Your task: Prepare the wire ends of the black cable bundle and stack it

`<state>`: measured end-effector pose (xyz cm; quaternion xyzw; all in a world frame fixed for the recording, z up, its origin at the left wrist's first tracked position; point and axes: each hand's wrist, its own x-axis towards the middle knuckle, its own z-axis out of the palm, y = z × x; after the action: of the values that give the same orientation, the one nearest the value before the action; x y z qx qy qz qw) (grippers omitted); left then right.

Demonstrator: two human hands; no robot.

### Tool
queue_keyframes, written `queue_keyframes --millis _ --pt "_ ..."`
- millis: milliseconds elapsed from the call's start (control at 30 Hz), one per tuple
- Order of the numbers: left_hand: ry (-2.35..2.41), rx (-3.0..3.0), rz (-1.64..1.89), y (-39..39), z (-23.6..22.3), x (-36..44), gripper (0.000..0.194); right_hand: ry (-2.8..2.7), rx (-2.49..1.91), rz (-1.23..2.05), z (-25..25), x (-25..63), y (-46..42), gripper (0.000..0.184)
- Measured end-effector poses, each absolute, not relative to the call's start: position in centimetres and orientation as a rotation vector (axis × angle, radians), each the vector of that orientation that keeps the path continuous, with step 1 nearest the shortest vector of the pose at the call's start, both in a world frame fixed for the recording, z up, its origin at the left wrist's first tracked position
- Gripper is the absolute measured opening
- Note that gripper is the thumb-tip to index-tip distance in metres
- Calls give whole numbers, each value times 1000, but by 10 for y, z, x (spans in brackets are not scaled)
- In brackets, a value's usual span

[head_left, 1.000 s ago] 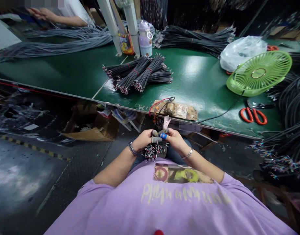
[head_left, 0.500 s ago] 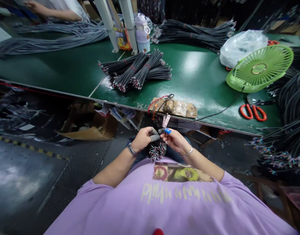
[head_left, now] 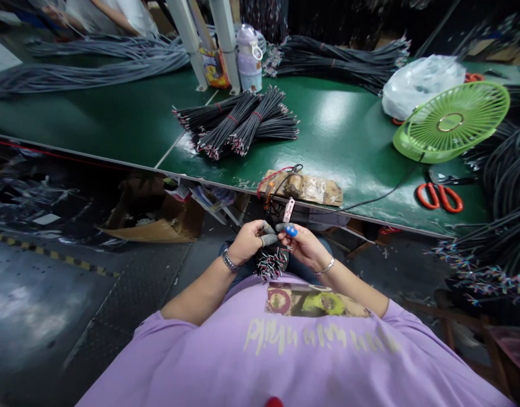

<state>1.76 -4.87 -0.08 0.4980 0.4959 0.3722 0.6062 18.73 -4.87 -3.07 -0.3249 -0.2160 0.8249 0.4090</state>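
Below the edge of the green table (head_left: 116, 127), in front of my lap, both hands work on a bundle of black cables (head_left: 269, 262) whose stripped coloured wire ends point toward me. My left hand (head_left: 247, 242), with a grey cot on one finger, is closed round the bundle. My right hand (head_left: 303, 244), with a blue cot on a fingertip, pinches at the bundle's upper end. A small pink tool (head_left: 289, 209) sticks up just above my fingers; which hand holds it I cannot tell.
Tied black cable bundles (head_left: 238, 120) lie mid-table. A green fan (head_left: 450, 121), orange scissors (head_left: 440, 196), a plastic bag (head_left: 421, 85) and cable heaps (head_left: 497, 226) are at right. A taped pad with wires (head_left: 304, 188) sits at the near edge, a bottle (head_left: 249, 56) behind. Another person (head_left: 103, 14) works far left.
My hands stay on the bundle; the right fingers have shifted slightly along its top and the pink tool has tilted. The view has moved a little.
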Motion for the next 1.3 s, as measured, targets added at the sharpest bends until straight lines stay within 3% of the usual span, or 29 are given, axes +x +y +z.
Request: queue_keyframes --millis 567,1300 --pt "1141 1063 938 -51 2 20 40 -504 -743 2062 -36 184 -51 24" --pt "1125 1040 896 -48 -2 18 36 -568 -780 2014 -39 183 -50 30"
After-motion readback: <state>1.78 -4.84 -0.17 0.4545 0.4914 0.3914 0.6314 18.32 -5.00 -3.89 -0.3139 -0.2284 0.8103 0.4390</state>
